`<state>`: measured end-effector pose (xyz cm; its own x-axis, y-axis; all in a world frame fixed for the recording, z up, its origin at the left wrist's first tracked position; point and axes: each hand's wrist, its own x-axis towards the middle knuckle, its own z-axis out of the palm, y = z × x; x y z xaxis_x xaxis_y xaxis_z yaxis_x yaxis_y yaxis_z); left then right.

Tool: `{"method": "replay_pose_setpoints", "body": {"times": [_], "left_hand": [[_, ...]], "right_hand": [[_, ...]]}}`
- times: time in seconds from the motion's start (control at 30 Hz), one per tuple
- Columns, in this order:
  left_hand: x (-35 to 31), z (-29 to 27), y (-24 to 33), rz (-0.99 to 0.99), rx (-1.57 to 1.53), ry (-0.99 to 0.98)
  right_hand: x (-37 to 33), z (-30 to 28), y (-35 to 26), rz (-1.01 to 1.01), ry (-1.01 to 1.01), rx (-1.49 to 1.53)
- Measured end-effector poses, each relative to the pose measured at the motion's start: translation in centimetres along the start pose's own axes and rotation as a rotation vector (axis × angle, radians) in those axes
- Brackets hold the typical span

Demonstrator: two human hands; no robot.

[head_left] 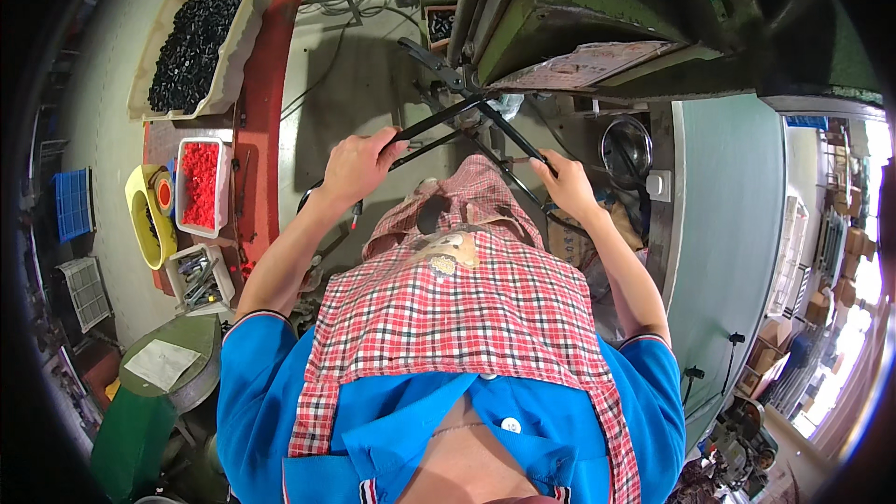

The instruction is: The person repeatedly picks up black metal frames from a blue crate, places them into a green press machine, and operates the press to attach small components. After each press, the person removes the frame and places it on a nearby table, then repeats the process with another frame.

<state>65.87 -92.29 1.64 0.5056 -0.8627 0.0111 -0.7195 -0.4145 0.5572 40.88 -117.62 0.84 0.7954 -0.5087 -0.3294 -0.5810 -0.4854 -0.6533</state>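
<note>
I hold a pair of long-handled cutters that look like bolt cutters (452, 76), with dark jaws pointing up and to the left. My left hand (360, 166) is wrapped round the end of one black handle. Round the other handle's end, my right hand (567, 186) is closed. The two handles spread apart in front of my checked apron (448, 317). Close behind the cutters stands a green machine (541, 37); whether the jaws touch anything on it I cannot tell. Below the handles, more black bars cross, partly hidden by the apron.
On the left, a red bench (266, 103) bears a large tray (259, 9) of small black parts and a white bin (224, 189) of red parts. Near it are a yellow scoop-shaped container (142, 215) and a tool box (224, 285). A metal bowl (625, 149) sits right.
</note>
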Motion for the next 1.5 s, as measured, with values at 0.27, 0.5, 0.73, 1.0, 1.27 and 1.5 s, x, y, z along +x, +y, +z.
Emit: {"method": "replay_pose_setpoints", "body": {"times": [0.27,0.5,0.73,1.0,1.27,1.5], "left_hand": [[0.0,-0.2,0.6,-0.003,0.004,0.021],[0.2,-0.4,0.5,-0.001,0.012,0.014],[-0.6,-2.1,1.8,0.05,-0.008,0.038],[-6.3,2.6,1.9,0.236,0.153,0.038],[-2.0,7.7,21.7,0.789,-0.186,0.208],[17.3,8.1,41.5,0.984,0.056,0.564]], "right_hand": [[0.0,0.3,0.5,-0.019,0.014,-0.028],[0.3,0.4,0.9,-0.056,0.03,-0.018],[-1.8,-2.4,-2.5,-0.051,0.024,-0.006],[-13.1,-1.6,2.7,0.036,-0.135,-0.092],[-36.3,-14.4,3.0,0.108,0.411,-0.385],[-38.0,-28.2,8.2,0.057,1.002,-0.765]]}}
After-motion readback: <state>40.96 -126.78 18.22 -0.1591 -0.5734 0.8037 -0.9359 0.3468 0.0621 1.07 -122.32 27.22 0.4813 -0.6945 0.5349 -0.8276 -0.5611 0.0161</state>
